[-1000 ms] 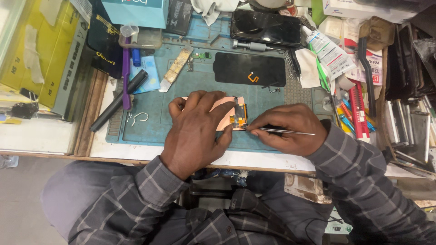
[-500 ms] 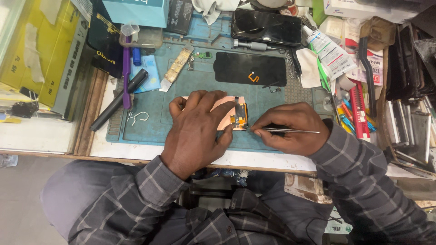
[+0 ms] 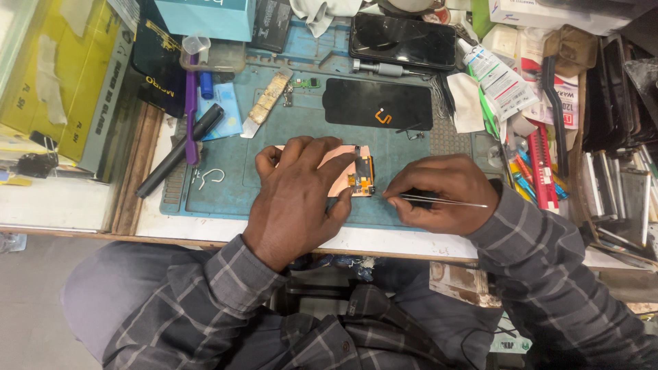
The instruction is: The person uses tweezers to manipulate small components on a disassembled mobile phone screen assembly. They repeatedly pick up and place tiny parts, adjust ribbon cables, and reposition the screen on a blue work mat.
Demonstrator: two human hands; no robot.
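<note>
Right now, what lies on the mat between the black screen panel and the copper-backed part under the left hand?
In the head view, only bare teal mat separates the black screen panel from the copper-backed part, which the left hand presses down.

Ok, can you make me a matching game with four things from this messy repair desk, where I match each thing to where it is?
Things:
1. thin metal tweezers
2. copper-coloured flat phone part
3. black glass phone screen with an orange ribbon
4. black marker-shaped pen

Places:
A. lying on the left edge of the teal mat
B. under the left hand
C. pinched in the right hand
D. lying at the top middle of the mat

Pairs: 1-C, 2-B, 3-D, 4-A
</note>
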